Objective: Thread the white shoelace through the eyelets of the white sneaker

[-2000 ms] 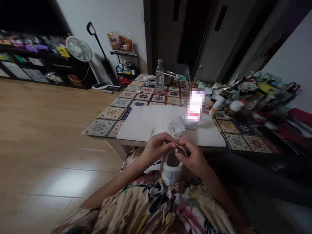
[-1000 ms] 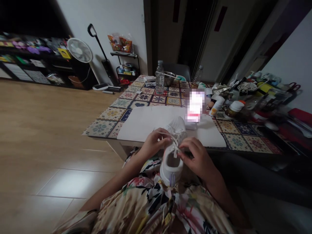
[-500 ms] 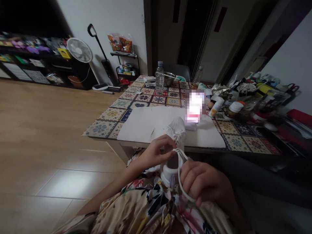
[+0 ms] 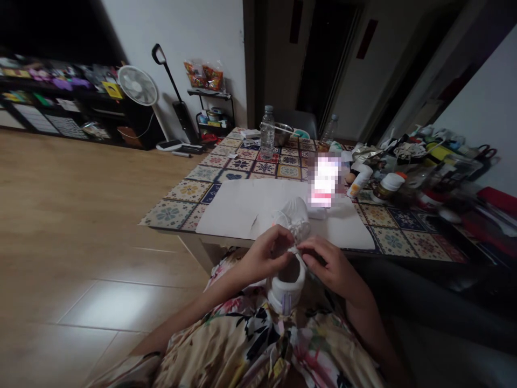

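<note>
A white sneaker [image 4: 288, 283] rests on my lap, its toe pointing toward the table and its open collar toward me. My left hand [image 4: 266, 254] and my right hand [image 4: 333, 267] meet over the shoe's throat. Their fingertips pinch a white shoelace [image 4: 294, 250] at the top of the tongue. The fingers hide most of the lacing. A floral patterned garment [image 4: 262, 345] covers my lap and arms' lower edge.
A white sheet [image 4: 242, 210] lies on a patterned tile tabletop [image 4: 169, 214] ahead, with a pixelated object [image 4: 324, 182] beyond the shoe. A water bottle [image 4: 267, 133], a metal bowl [image 4: 283, 134] and crowded jars and tubes [image 4: 388, 183] stand farther on. Wooden flooring [image 4: 92, 215] lies left.
My right hand has moved up from the lower right, no longer drawing the lace out long, and now sits close to my left hand at the shoe's throat.
</note>
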Action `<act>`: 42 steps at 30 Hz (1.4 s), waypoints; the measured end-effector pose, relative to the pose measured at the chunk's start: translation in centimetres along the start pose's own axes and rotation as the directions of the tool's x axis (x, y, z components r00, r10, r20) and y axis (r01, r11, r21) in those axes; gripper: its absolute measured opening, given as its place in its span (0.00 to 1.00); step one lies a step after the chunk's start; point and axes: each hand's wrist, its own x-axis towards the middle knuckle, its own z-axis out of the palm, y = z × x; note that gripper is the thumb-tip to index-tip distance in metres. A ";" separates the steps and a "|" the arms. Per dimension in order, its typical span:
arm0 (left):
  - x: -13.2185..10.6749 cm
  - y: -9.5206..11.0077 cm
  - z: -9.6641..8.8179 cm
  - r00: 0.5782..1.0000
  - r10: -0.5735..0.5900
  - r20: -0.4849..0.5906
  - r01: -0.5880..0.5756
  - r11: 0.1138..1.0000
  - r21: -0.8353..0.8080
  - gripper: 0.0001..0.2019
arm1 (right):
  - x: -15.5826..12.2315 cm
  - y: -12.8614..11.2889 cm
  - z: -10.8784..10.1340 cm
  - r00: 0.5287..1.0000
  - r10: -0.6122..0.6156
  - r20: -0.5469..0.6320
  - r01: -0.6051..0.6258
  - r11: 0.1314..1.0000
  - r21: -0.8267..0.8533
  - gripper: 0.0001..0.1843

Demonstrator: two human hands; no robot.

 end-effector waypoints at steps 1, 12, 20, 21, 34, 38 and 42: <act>0.0 -0.1 0.1 1.000 -0.009 -0.019 0.009 1.000 0.002 0.06 | 0.0 0.0 0.1 1.000 -0.001 0.005 0.001 1.000 -0.002 0.10; 0.3 -0.1 0.0 0.997 0.073 0.017 -0.073 0.997 -0.018 0.02 | 0.6 -0.1 0.8 0.998 -0.066 -0.011 0.067 0.993 0.094 0.10; 0.2 0.2 0.0 0.995 0.041 0.096 -0.034 0.997 -0.067 0.10 | 0.7 -0.4 1.0 0.999 -0.025 0.033 0.022 0.997 0.078 0.07; 0.2 0.1 0.0 0.996 0.040 0.084 -0.032 0.995 -0.095 0.12 | 0.7 -0.3 1.1 1.000 -0.022 0.022 0.020 0.997 0.076 0.08; -0.4 -1.6 -0.3 0.998 -0.034 0.059 0.062 0.816 -0.575 0.20 | 0.5 1.0 1.4 0.999 -0.039 -0.022 0.045 0.925 0.378 0.09; -1.0 -1.5 -1.0 0.999 -0.047 0.019 0.046 0.692 -0.721 0.23 | 0.0 1.5 1.3 0.994 0.020 -0.108 0.042 0.839 0.543 0.12; -1.2 -1.1 -1.5 0.994 -0.092 -0.052 0.022 0.665 -0.747 0.27 | -0.1 1.2 1.3 0.984 0.045 -0.171 0.070 0.787 0.613 0.13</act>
